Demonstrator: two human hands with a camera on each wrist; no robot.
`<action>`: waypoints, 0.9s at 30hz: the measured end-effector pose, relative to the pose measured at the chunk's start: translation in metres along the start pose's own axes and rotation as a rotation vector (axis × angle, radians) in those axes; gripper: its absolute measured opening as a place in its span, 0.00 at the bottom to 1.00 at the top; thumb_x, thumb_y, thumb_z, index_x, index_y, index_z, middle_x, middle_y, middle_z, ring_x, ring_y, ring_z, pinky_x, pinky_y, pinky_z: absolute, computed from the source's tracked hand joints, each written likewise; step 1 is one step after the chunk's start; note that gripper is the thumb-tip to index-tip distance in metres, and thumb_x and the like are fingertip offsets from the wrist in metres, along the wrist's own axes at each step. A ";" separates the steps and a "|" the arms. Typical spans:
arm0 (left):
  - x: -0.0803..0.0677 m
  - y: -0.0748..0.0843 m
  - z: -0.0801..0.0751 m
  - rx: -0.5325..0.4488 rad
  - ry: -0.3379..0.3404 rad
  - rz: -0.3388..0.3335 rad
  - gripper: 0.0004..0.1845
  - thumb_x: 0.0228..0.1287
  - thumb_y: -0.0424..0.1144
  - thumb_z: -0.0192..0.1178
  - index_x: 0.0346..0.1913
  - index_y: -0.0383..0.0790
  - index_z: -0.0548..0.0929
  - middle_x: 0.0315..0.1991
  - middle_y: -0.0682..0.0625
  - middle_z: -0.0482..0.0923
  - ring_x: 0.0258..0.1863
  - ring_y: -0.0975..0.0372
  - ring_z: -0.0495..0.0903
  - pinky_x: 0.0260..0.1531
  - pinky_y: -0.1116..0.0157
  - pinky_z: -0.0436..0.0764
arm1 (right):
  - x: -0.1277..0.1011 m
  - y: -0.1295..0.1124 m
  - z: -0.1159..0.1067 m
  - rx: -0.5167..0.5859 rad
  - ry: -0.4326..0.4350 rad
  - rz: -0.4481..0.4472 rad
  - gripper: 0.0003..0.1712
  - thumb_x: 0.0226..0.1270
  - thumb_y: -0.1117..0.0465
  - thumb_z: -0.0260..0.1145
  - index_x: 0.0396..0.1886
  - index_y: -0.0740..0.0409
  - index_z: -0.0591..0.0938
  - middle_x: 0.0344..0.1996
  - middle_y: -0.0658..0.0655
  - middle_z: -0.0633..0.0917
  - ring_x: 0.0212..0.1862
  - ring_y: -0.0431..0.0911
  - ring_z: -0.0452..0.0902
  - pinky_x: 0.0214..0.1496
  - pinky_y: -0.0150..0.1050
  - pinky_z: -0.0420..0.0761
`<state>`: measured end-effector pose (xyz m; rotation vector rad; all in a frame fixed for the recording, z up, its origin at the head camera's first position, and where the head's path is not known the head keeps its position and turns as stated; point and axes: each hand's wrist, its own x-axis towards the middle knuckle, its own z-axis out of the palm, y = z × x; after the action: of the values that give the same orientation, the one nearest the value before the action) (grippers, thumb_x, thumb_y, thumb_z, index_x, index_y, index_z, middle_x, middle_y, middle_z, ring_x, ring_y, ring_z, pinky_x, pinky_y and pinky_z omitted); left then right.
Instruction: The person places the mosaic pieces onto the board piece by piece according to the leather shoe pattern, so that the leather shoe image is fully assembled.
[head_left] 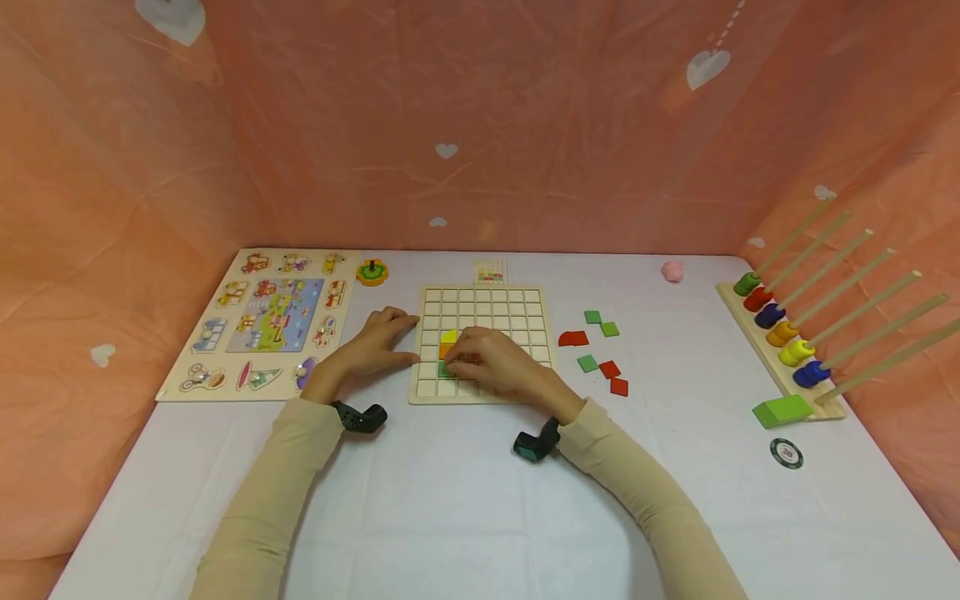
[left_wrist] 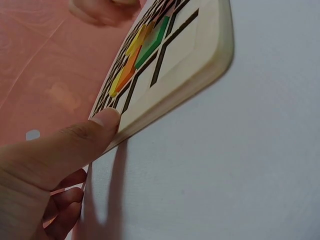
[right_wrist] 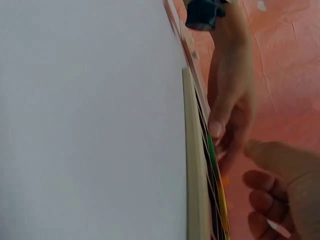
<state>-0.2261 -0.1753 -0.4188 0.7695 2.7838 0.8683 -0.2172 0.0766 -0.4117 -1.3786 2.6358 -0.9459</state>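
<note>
We saw a pale wooden grid board point(head_left: 427, 388) toward the table's point(head_left: 435, 500) far edge, its left side touched by a released left hand point(head_left: 372, 343). The right hand point(head_left: 487, 358) bent over a flat green tile point(head_left: 444, 369) near the board's near left corner, beside an orange tile point(head_left: 444, 351); whether it pinched anything, we could not tell. We judged tile-laying under way; the next move seemingly called for squaring a thin piece within dark-lined cells.
</note>
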 end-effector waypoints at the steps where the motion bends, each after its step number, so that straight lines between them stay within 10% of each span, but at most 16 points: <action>1: 0.000 0.000 0.000 -0.002 0.001 -0.001 0.36 0.57 0.41 0.65 0.65 0.27 0.65 0.58 0.34 0.63 0.57 0.44 0.59 0.59 0.46 0.59 | -0.001 0.002 -0.003 0.026 0.017 -0.006 0.08 0.63 0.59 0.65 0.39 0.54 0.85 0.36 0.47 0.81 0.39 0.38 0.73 0.43 0.30 0.75; 9: 0.000 0.002 0.000 -0.020 0.000 -0.014 0.37 0.57 0.42 0.65 0.65 0.27 0.64 0.59 0.34 0.62 0.58 0.44 0.58 0.60 0.47 0.57 | -0.026 0.030 -0.034 0.054 0.185 -0.058 0.09 0.58 0.67 0.67 0.39 0.62 0.83 0.30 0.53 0.82 0.30 0.41 0.73 0.31 0.32 0.75; 27: 0.002 -0.001 0.001 -0.021 -0.008 -0.019 0.38 0.56 0.43 0.66 0.66 0.29 0.64 0.59 0.35 0.62 0.57 0.46 0.58 0.60 0.47 0.58 | -0.100 0.073 -0.093 0.014 0.143 0.323 0.19 0.55 0.68 0.69 0.49 0.64 0.80 0.39 0.62 0.80 0.39 0.52 0.74 0.40 0.46 0.76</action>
<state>-0.2278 -0.1751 -0.4201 0.7410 2.7658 0.8876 -0.2366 0.2295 -0.3987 -0.8707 2.8273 -1.0481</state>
